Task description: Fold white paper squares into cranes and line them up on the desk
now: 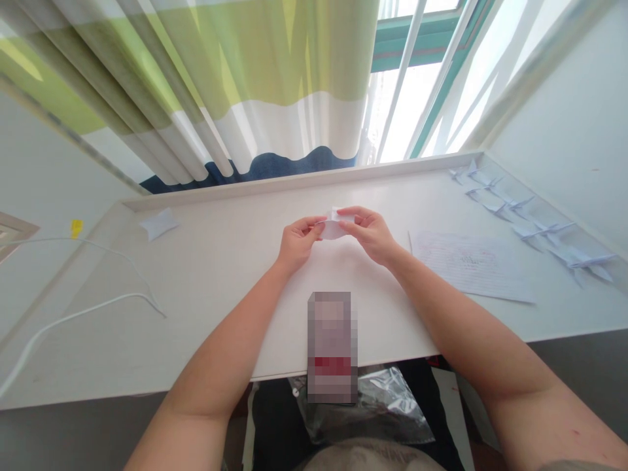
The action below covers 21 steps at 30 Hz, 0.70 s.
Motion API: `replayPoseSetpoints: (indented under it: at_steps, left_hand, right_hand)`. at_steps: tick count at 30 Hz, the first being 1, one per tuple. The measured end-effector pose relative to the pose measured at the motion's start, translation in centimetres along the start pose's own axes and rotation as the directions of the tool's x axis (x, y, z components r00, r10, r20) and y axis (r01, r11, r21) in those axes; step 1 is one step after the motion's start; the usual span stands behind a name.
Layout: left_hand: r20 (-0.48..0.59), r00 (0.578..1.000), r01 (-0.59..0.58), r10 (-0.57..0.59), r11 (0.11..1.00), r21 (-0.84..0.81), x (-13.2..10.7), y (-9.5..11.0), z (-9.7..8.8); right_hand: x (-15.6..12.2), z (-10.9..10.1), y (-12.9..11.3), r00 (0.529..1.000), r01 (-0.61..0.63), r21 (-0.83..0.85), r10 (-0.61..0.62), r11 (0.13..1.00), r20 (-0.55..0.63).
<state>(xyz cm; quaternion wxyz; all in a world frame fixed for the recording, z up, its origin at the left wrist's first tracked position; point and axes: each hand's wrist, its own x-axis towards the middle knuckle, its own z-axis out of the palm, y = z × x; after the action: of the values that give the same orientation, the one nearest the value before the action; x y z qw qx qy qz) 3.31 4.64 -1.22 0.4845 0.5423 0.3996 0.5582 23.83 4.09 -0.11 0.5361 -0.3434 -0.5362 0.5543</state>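
A small folded piece of white paper (333,230) is held up over the middle of the white desk. My left hand (298,243) pinches its left end between thumb and fingers. On the other side, my right hand (370,232) grips the right end, with its index finger along the top and the thumb on the near face. Part of the paper is hidden behind my fingers. Toward the right lies a lined, written sheet of paper (471,261) flat on the desk. Several folded white paper figures (520,206) stand in a row along the right side.
Another folded white paper (159,224) lies at the desk's back left. A white cable (98,313) crosses the left side. A pixelated rectangular object (332,347) is at the front edge, with clear plastic (392,405) on my lap. A curtain (294,78) hangs behind the desk (220,261).
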Motion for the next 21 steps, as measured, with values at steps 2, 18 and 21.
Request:
replayPoseSetpoints:
  at_steps: [2,18,21]
  left_hand:
    - [0.006,1.0,0.019,-0.019,1.0,-0.011,-0.06,0.05,0.15]
    - [0.031,1.0,0.005,-0.004,1.0,-0.008,-0.07,-0.55,0.13]
    - [0.039,0.999,0.006,-0.005,1.0,-0.011,-0.26,-0.59,0.34]
  right_hand:
    - [0.03,0.07,0.11,1.0,-0.01,-0.007,0.01,1.0,-0.014]
    - [0.13,-0.13,0.62,0.998,-0.045,-0.099,0.041,0.994,-0.04]
    - [-0.13,0.06,0.49,0.997,-0.077,-0.114,0.074,0.991,-0.027]
